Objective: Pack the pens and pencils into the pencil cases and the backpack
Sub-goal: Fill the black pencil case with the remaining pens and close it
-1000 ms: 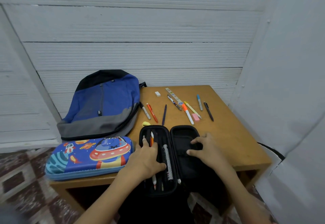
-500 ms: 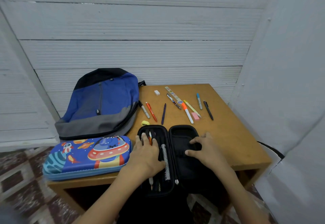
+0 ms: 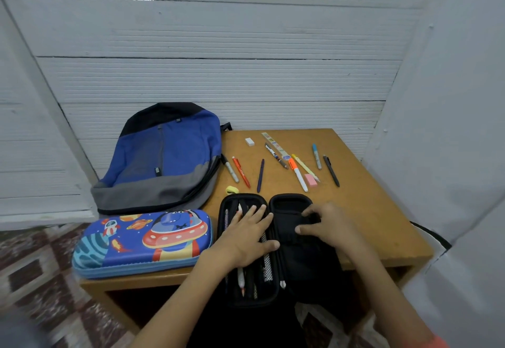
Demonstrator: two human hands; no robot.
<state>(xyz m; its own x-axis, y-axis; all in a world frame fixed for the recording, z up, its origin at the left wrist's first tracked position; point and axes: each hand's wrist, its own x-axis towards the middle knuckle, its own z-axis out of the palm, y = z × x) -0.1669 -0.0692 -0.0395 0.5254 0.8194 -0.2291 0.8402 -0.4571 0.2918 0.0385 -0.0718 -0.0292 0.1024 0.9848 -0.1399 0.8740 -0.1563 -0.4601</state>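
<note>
Presently, a black pencil case (image 3: 303,263) is lying open at the near edge of the counter (image 3: 369,211), its near end overhanging the edge. The left hand (image 3: 246,241) is pressing flat on the pens in the left half, fingers (image 3: 257,212) straight and slightly spread. The right hand (image 3: 328,227) is resting on the right half, fingers bent with their tips on the dark lining and thumb pointing left; I cannot tell whether it is gripping anything.

A blue space-print pencil case (image 3: 142,241) is sitting closed just left of the black one. A blue and grey backpack (image 3: 164,156) is leaning against the wall behind it.

Loose items are lying beyond the open case:
- A grey marker (image 3: 231,170), an orange pen (image 3: 241,172) and a navy pen (image 3: 261,175) are near the backpack.
- A yellow sharpener (image 3: 232,190) is just beside the case's far rim.
- Further right are a ruler (image 3: 275,145), an orange-capped marker (image 3: 298,175), a pink eraser (image 3: 310,179), a light blue pen (image 3: 316,156) and a black pen (image 3: 331,170).
- A white eraser (image 3: 249,142) is lying apart near the wall.
</note>
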